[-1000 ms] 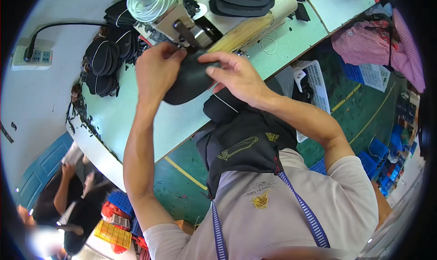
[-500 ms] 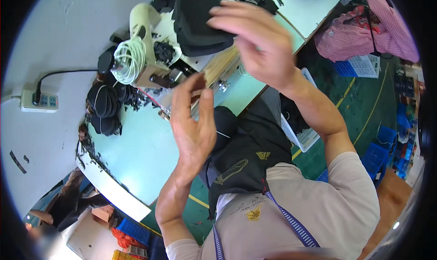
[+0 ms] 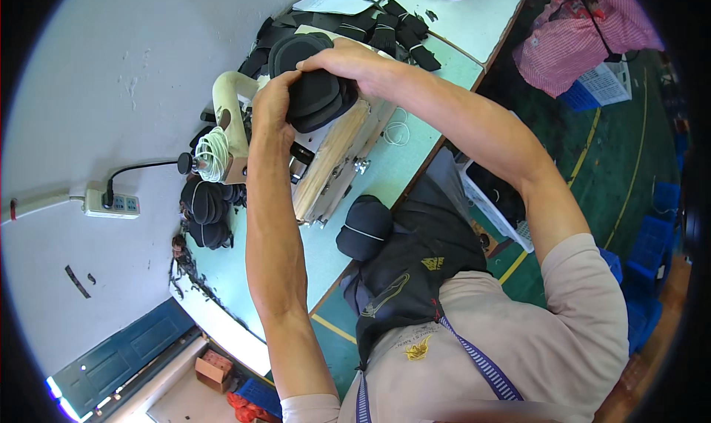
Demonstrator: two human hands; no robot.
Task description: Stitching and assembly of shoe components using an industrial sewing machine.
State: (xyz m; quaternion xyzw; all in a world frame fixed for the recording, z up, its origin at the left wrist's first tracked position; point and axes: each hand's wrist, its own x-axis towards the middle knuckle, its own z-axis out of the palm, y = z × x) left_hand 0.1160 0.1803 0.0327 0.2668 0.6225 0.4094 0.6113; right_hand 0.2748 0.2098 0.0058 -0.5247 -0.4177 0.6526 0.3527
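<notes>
Both hands grip a stack of black rounded foam-like pads (image 3: 315, 97) above the wooden block of the machine. My left hand (image 3: 272, 106) clasps its left side, with the thumb on top. My right hand (image 3: 344, 58) closes round its far right side, thumb reaching over the upper pad; its other fingers are partly hidden. Beneath the pads lies the pale wooden block (image 3: 326, 167), fitted with metal hardware. Left of my hands rises the machine's cream curved arm (image 3: 231, 101), beside a coil of pale green cord (image 3: 213, 155).
A black pad bundle (image 3: 363, 230) tied with white string rests at the table edge by my apron. More tied bundles (image 3: 206, 204) and scraps lie along the wall. Black strap rolls (image 3: 404, 30) and paper (image 3: 341, 1) are at the back. A white crate (image 3: 489, 201) stands right of my apron.
Both hands were apart, the right by the pads and the left empty nearer me. Now both have reached farther away and hold the stack, which sits a little lower in view.
</notes>
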